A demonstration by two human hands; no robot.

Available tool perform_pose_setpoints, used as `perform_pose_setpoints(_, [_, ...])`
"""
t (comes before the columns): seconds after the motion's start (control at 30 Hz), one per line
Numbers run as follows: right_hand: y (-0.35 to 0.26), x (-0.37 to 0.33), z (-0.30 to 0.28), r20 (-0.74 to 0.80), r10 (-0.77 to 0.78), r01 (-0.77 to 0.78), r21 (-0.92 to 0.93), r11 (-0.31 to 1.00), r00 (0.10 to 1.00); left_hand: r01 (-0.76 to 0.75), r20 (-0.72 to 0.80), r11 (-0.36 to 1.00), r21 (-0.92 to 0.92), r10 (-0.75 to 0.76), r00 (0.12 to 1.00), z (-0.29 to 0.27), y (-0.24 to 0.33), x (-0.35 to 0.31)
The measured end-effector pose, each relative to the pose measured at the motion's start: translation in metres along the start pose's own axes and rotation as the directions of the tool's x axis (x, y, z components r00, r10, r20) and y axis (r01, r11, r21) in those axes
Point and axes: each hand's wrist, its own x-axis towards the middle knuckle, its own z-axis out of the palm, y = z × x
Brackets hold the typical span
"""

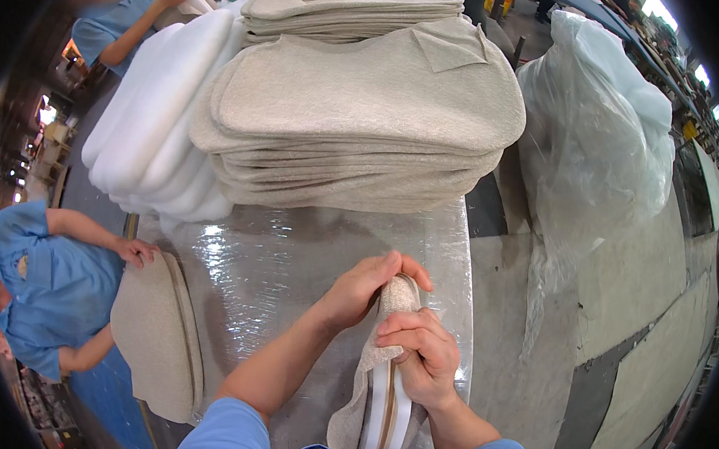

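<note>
A beige fabric cushion cover (400, 297) stands on edge close in front of me, its narrow far end pointing away. My left hand (362, 288) curls around that far end, thumb and fingers bent over the fabric. Just nearer, my right hand (424, 354) grips the cover's edge, its fingers folded over the cloth. Below my hands the cover lies apart, and a white band (379, 404) with a brown strip (388, 417) along its middle shows between the fabric sides. Its near end runs out of view at my body.
Stacked beige cushion pieces (366, 103) stand ahead on the plastic-covered table (268, 260), beside piled white padding (166, 109). A co-worker (56, 282) at left holds a beige cushion (157, 336); another person (126, 17) works far left. A clear plastic bag (600, 131) stands at right.
</note>
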Motion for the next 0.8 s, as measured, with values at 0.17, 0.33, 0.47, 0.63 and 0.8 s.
perform_pose_setpoints(0.17, [0.003,-0.002,-0.002,-0.014,-0.002,0.002,0.011,1.000,1.000,-0.178,-0.087,0.983,0.038,0.181,0.980,0.019,-0.007,-0.008])
perform_pose_setpoints(0.33, [0.004,-0.004,-0.004,-0.022,-0.016,0.016,0.020,1.000,1.000,-0.221,-0.031,0.972,0.079,0.224,0.974,0.020,-0.001,-0.010])
perform_pose_setpoints(0.47, [0.003,-0.007,-0.006,-0.030,-0.026,0.027,0.029,0.999,0.999,-0.134,-0.065,0.988,0.082,0.139,0.988,0.026,0.006,-0.012])
perform_pose_setpoints(0.63, [0.000,-0.009,-0.012,0.023,0.010,-0.009,-0.023,1.000,1.000,-0.124,-0.101,0.986,0.114,0.136,0.986,0.032,0.001,-0.016])
perform_pose_setpoints(0.8, [0.000,-0.006,-0.005,0.036,0.035,-0.034,-0.024,0.999,0.999,-0.128,-0.095,0.991,-0.028,0.125,0.988,0.023,-0.008,-0.021])
